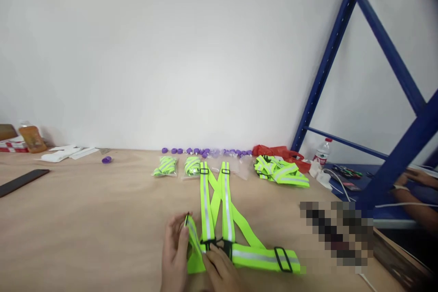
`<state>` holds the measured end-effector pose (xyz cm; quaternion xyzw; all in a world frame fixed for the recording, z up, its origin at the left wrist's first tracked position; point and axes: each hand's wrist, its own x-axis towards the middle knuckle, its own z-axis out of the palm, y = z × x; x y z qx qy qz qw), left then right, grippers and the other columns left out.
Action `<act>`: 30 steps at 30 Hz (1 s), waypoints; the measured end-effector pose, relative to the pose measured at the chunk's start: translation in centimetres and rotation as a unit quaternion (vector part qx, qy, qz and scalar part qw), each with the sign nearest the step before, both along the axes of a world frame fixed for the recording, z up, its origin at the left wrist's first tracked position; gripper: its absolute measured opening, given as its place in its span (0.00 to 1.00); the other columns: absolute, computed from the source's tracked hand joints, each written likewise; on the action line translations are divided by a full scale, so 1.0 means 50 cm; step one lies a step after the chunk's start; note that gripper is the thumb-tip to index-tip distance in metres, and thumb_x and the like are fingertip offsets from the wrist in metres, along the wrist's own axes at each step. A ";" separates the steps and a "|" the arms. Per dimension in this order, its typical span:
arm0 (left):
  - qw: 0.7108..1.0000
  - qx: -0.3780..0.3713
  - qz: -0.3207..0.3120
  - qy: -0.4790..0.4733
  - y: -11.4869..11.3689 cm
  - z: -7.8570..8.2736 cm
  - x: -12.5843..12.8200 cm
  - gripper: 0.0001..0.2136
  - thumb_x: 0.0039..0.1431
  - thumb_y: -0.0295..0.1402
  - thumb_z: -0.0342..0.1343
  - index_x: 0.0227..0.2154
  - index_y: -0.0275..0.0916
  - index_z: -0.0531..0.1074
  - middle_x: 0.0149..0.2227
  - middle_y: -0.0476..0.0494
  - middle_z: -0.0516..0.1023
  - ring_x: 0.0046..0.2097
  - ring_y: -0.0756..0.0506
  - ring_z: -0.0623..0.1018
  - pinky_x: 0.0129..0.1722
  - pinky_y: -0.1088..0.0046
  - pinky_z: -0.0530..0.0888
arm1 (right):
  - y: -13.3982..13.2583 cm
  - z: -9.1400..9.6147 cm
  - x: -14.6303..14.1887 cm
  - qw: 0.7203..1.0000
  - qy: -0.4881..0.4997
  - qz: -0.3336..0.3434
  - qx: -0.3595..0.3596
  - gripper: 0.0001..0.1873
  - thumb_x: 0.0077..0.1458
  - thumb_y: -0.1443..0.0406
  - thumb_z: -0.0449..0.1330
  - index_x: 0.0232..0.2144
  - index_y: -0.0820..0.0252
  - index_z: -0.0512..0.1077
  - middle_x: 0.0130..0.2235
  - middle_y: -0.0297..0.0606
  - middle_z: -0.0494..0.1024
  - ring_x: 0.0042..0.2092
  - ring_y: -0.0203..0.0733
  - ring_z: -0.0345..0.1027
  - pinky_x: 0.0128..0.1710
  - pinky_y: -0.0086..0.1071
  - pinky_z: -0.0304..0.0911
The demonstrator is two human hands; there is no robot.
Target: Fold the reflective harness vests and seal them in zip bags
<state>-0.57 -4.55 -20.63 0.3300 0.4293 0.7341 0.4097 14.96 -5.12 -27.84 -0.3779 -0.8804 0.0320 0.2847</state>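
Observation:
A neon-green reflective strap vest (226, 219) with grey stripes and black buckles lies spread on the wooden table (85, 219). My left hand (175, 251) grips the folded left end of its waist band, fingers curled round the strap. My right hand (221, 269) presses on the band near the black buckle, fingers closed on the webbing. The two shoulder straps run away from me toward the wall.
Two bagged green vests (178, 166) and a loose pile of vests (280, 171) lie farther back. Purple caps (205, 151) line the wall, with a red bag (278, 151) and a water bottle (322, 150). A blue rack (393, 155) stands right; another person's hands (414, 182) are there.

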 end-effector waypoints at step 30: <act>0.973 0.066 0.027 -0.219 0.034 0.050 -0.029 0.14 0.56 0.39 0.67 0.38 0.42 0.67 0.46 0.44 0.79 0.51 0.43 0.80 0.58 0.59 0.73 | -0.053 0.134 0.022 0.999 -0.007 0.004 -0.042 0.22 0.64 0.66 0.54 0.59 0.63 0.69 0.61 0.46 0.72 0.63 0.50 0.63 0.62 0.46 0.63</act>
